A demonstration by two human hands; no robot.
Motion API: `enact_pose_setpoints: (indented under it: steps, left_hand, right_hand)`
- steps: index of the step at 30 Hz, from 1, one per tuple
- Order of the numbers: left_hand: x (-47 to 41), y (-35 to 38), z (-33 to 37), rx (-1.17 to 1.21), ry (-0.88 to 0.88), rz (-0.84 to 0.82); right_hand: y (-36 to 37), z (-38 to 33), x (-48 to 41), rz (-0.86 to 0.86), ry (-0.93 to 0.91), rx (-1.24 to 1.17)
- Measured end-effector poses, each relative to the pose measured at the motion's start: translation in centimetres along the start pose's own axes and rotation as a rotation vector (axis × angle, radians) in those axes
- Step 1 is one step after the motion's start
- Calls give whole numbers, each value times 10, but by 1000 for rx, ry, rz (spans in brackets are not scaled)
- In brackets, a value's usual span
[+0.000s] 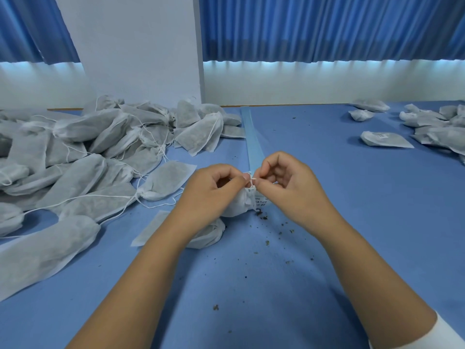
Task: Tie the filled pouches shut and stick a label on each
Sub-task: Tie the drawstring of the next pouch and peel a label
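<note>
- Left hand — fingers curled, thumb and forefinger pinching the white drawstring at the neck of a filled pouch. It sits at the centre of the view.
- Right hand — also curled, pinching the same drawstring from the 3 o'clock side. The two sets of fingertips nearly meet above the gathered neck.
- The pouch sits on the blue table just below the hands, neck uppermost, and the left hand hides part of it.
- Printed label, at 4 o'clock of the neck. Whether it lies on the pouch or on the strip beneath cannot be told.
- Pale blue strip, running from under the hands toward 12 o'clock as far as the table's far edge.
- Second pouch, under the left wrist at 7 o'clock of the held one. A flat pouch lies near it at 9 o'clock.
- Heap of pouches, with loose strings trailing, covering the table from 9 to 11 o'clock.
- Labelled pouch, lying flat at 2 o'clock, well apart from the hands. More pouches lie beyond it along the right edge.
- Dark crumbs, scattered at 5 to 6 o'clock of the held pouch.
- Blue curtains at 12 o'clock, and a white sleeve on the right forearm at the 5 o'clock corner.
</note>
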State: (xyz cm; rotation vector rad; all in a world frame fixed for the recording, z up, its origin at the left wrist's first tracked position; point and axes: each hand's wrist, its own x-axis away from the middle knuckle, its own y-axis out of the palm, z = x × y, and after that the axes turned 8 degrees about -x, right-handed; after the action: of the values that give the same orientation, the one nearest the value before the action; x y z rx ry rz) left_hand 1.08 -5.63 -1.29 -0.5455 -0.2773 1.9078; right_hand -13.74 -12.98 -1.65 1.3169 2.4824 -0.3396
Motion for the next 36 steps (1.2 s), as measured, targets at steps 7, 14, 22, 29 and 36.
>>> enact_pose_setpoints:
  steps: [7, 14, 22, 29, 36]
  left_hand:
    - [0, -1, -1, 81, -8, -53]
    - [-2, -2, -3, 130, -21, 7]
    - [-3, 0, -3, 181, -31, 48]
    - [-1, 2, -1, 222, 7, -1]
    - [-3, 7, -6, 219, -62, -32]
  right_hand:
    - [-1, 1, 0, -38, 84, -203]
    - [5, 3, 1, 82, -17, 39]
    - [8, 2, 3, 117, -34, 54]
    - [6, 3, 2, 139, 19, -142]
    - [8, 2, 0, 193, 78, -285]
